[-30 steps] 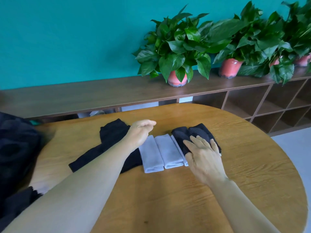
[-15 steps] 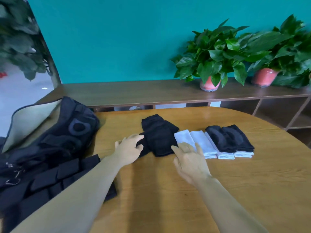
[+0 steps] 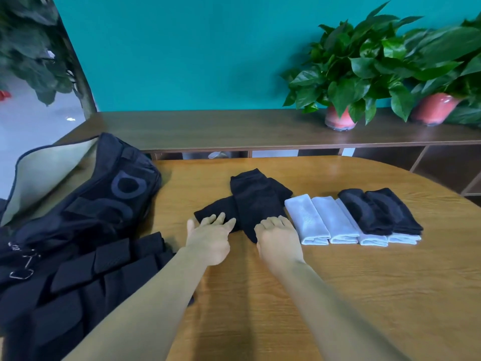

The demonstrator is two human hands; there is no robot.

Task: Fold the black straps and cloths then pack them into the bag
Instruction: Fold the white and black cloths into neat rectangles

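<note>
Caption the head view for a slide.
Both hands, left hand and right hand, rest on a black cloth beside folded white cloths and the open bag.

Bag [image 3: 78,204] cut off at left
</note>
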